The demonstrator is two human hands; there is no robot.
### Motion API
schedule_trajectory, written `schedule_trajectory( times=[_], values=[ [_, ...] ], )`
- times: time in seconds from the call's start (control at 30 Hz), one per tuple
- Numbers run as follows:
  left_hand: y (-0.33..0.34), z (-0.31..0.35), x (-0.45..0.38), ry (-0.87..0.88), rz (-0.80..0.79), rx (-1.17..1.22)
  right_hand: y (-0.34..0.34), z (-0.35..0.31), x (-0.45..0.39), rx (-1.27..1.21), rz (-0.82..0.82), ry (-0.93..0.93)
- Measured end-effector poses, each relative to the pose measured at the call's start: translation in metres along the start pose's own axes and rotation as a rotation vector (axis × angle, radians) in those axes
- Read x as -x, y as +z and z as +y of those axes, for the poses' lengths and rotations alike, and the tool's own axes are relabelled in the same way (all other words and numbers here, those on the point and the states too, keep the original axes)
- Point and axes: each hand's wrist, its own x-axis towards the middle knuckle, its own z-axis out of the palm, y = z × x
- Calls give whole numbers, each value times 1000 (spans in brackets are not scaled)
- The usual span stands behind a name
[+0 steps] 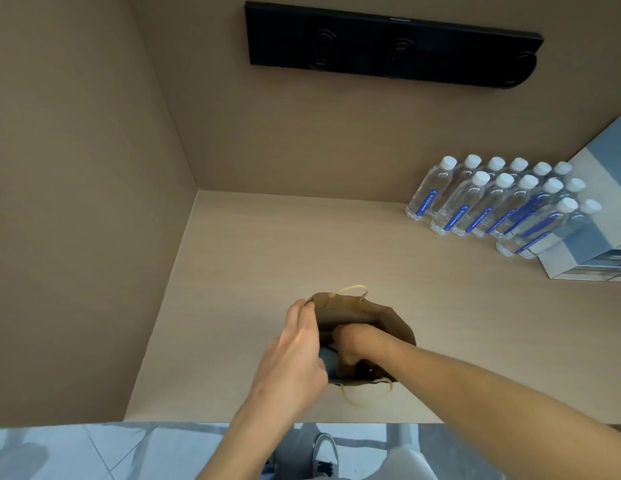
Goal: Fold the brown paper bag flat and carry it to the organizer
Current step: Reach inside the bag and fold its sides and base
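Fingers (304,315) of the left hand (295,355) were seen pinched on the left rim of the brown paper bag (357,315), holding its mouth open. Those of the right hand (350,344) were hidden inside the bag, so it could not be told whether they were spread or closed on anything; only the wrist and forearm were shown entering from the lower right. The bag was stood upright and unfolded on the pale wooden surface (267,254), near its front edge and roughly at the middle of the view. One cord handle (354,291) was raised at the far rim, and a second cord handle (366,396) was hung over the near rim. Something bluish was glimpsed between the left hand and the bag, too obscured to be identified. Well apart from the bag, at the back right of the surface, a cluster of clear water bottles (492,202) with white caps and blue labels was arranged in rows, just beside a blue and white box (600,244). A long black speaker bar (392,46) was mounted on the back wall above. Below the front edge, a tiled floor (94,452) and a grey and white shoe (324,455) were visible.
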Motion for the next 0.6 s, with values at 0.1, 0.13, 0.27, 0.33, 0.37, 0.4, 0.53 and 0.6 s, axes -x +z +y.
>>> schedule_trajectory(
  times=[0.1, 0.13, 0.27, 0.33, 0.37, 0.4, 0.53, 0.6],
  values=[
    [3, 2, -1, 4, -1, 12, 6, -1, -4, -158, 71, 80],
    [3, 2, -1, 4, 5, 18, 9, 0, -6, -258, 87, 113],
    [1, 3, -3, 13, 11, 37, 16, 0, -6, -547, 121, 162],
    [2, 3, -4, 20, 4, 37, 19, -2, -4, -585, 149, 178],
    [2, 2, -4, 21, -2, 37, 20, -4, -4, -587, 179, 164],
    [1, 2, -5, 20, -9, 38, 21, -5, -5, -580, 217, 148],
    [1, 3, -7, 4, -21, 22, 20, -14, 2, -490, 336, 60],
    [1, 2, -7, -1, -25, 27, 20, -17, 2, -364, 347, 8]
  ],
)
